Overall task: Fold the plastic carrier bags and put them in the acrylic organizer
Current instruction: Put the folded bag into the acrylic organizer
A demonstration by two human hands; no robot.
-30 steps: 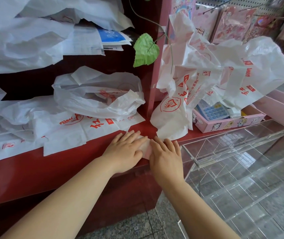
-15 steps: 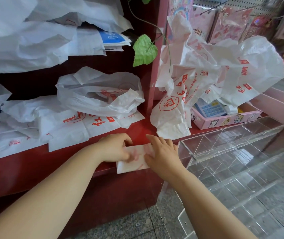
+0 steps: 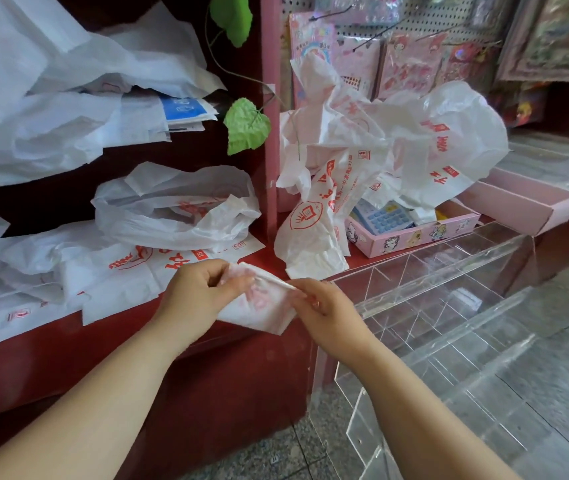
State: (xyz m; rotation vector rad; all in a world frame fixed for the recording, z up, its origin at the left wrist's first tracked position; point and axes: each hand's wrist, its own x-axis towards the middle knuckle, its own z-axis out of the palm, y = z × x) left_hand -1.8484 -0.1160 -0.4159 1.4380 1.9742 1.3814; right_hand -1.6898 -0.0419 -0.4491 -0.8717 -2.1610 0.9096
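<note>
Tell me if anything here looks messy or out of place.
Crumpled carrier bags are heaped over the pink tray, partly covering the calculator. More loose bags sprawl across the red shelf. Only the folded bag, held by the left hand and right hand, looks tidy.

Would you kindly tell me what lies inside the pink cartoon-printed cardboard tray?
A blue-keyed calculator and a white packet show; crumpled white carrier bags hide the back of the tray.

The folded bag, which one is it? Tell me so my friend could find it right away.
Find the long red counter, then its front edge next to the clear acrylic organizer. There the left hand and the right hand pinch a small folded bag between them. Unlike the loose, crumpled bags behind it, it is a flat little packet.
</note>
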